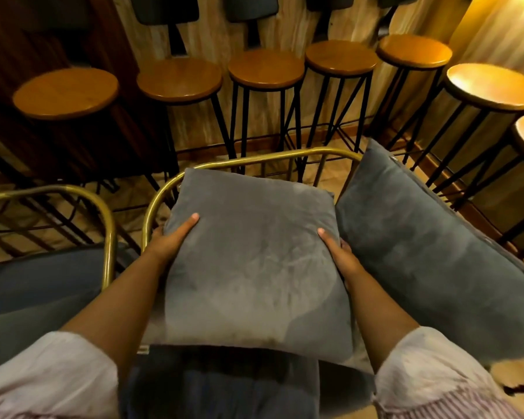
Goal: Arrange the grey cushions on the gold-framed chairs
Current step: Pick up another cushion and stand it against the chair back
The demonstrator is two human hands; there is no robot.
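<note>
A square grey cushion [254,264] is held in front of me over the middle gold-framed chair [273,156], its far edge near the chair's curved back rail. My left hand [173,237] grips its left edge, thumb on top. My right hand [339,252] grips its right edge the same way. A second grey cushion [421,237] stands tilted on its edge just to the right, touching the held one. The chair's grey seat pad [221,382] shows below the held cushion.
Another gold-framed chair [109,225] with a grey seat [40,288] stands at the left. A row of several round wooden bar stools [179,80] on black metal legs lines the wall behind the chairs and curves round on the right.
</note>
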